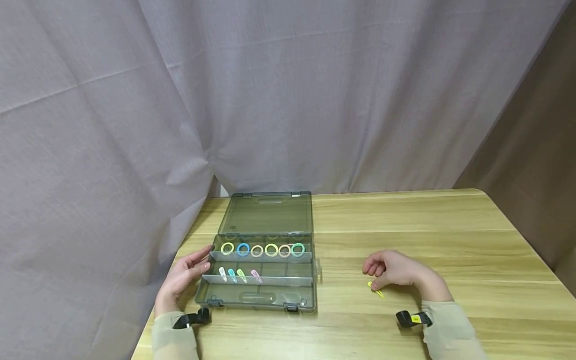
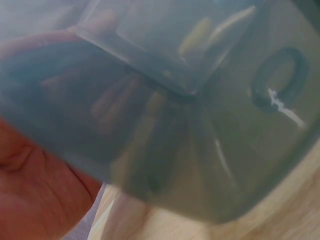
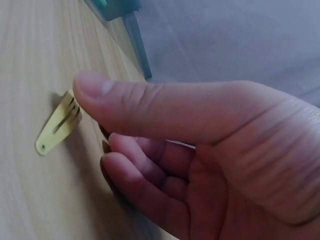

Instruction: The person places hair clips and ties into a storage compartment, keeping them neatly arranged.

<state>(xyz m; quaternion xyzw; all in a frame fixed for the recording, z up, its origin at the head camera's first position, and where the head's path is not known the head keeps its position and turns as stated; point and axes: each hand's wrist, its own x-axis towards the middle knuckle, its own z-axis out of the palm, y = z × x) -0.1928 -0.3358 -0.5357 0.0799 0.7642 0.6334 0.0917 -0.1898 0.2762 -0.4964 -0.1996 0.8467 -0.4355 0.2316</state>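
An olive-grey see-through plastic box [image 1: 252, 292] lies on the table with its lid [image 1: 272, 215] folded back. Against its left side rests my left hand [image 1: 181, 277], fingers fairly straight and thumb near the wall; through the wall in the left wrist view a dark ring [image 2: 256, 90] shows. To the right of the box, my right hand [image 1: 398, 270] pinches a yellow snap hair clip [image 3: 57, 125] at the thumb tip, low over the table. The index fingertip is hidden behind the thumb there, and the other fingers are curled.
Several coloured rings [image 1: 243, 249] line the box's back row. In its middle row lie hair clips: white [image 1: 223, 274], teal [image 1: 232, 275], yellow-green [image 1: 242, 275] and, past a gap, pink [image 1: 256, 276]. A grey curtain [image 1: 288, 100] hangs behind the wooden table [image 1: 360, 330].
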